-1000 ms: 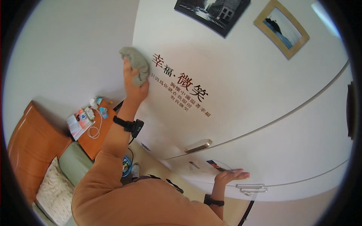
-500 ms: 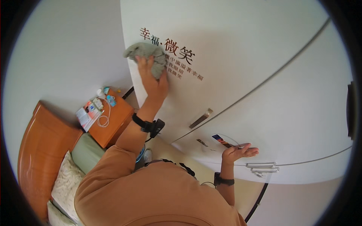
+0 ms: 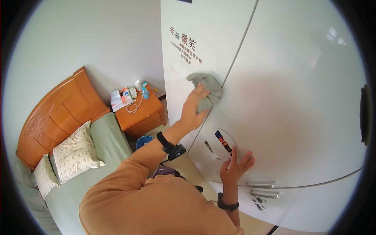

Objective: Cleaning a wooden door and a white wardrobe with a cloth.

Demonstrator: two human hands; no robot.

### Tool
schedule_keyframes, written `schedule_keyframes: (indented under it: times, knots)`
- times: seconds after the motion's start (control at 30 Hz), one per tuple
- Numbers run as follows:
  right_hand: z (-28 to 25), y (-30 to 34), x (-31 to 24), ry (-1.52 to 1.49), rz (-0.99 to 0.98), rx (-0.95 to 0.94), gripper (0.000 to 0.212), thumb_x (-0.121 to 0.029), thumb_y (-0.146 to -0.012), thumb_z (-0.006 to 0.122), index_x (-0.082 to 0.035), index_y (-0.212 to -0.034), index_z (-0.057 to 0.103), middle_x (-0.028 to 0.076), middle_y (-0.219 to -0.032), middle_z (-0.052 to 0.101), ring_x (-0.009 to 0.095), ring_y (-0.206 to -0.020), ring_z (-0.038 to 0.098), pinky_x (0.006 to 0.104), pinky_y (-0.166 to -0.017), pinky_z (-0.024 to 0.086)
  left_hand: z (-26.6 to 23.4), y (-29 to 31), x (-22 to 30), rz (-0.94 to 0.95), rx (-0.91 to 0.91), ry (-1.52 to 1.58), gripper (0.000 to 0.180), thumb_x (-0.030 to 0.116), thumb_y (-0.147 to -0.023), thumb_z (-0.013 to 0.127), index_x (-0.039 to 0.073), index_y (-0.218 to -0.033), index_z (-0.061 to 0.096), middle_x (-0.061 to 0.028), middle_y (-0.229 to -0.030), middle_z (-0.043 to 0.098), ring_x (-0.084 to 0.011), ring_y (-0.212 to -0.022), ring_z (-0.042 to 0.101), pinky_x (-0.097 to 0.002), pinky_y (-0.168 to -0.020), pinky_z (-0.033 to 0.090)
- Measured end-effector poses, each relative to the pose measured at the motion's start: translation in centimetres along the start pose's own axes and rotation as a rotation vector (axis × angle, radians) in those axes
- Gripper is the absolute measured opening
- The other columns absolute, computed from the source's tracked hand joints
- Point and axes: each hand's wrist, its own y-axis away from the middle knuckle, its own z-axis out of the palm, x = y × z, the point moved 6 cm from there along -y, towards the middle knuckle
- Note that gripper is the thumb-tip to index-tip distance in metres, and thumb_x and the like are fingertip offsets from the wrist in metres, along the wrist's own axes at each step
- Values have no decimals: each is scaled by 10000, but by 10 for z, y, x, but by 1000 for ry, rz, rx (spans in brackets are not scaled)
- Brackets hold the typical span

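Observation:
A grey-green cloth (image 3: 210, 87) is bunched under my left hand (image 3: 192, 111), against the glossy white wardrobe door (image 3: 178, 84). The cloth lies along the dark seam between two doors, below the printed lettering (image 3: 186, 45). My left fingers curl over it, and they hide the door surface beneath. Lower and to the right, my right hand (image 3: 236, 166) has its fingers spread and holds nothing. It is at the neighbouring door (image 3: 297, 105), by a round decoration with a multicoloured strip (image 3: 223, 141); whether the palm presses on the door I cannot tell.
Paired silver handles (image 3: 263, 189) stick out below my right hand. At the left stands a bed with a wooden headboard (image 3: 62, 111), patterned pillows (image 3: 76, 152) and a green sheet. An orange-brown nightstand (image 3: 141, 113) holds papers, a white cable and small bottles.
My left hand and the cloth have moved down and right, from the lettering to the door seam. My right hand has turned from palm up to fingers spread toward the door. The view has shifted.

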Motion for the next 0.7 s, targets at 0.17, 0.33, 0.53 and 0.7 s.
schedule_keyframes:
  times: [0.17,0.33,0.53,0.7]
  knots:
    - [2,0,0,32,-23,-31,490,-107,-809,492,-198,-1288,541,240,-1497,113,472,-1369,-1,587,-1076,29,18,-5,24,218,-127,-202,577,88,-626,647,69,-1191,533,-220,-1379,360,-416,-1340,255,-563,-1079,158]
    - [1,0,0,107,20,-62,439,-95,-808,480,-178,-1227,584,236,-1495,122,477,-1352,71,596,-1069,71,5,-9,-24,341,-233,-242,577,110,-587,665,86,-1150,540,-223,-1407,324,-425,-1353,217,-597,-1079,117]
    - [15,18,0,201,79,81,421,-40,-780,506,-156,-1177,588,226,-1496,119,492,-1352,56,634,-1047,94,-37,-29,-113,293,-103,-138,599,105,-558,676,82,-1134,514,-237,-1425,301,-424,-1359,207,-619,-1074,66]
    - [32,8,-20,268,172,229,529,-98,-822,500,-78,-1339,387,241,-1505,46,471,-1373,5,628,-1057,62,-81,-56,-213,11,168,-117,603,46,-690,636,-10,-1253,426,-259,-1448,251,-443,-1343,217,-582,-1084,74]
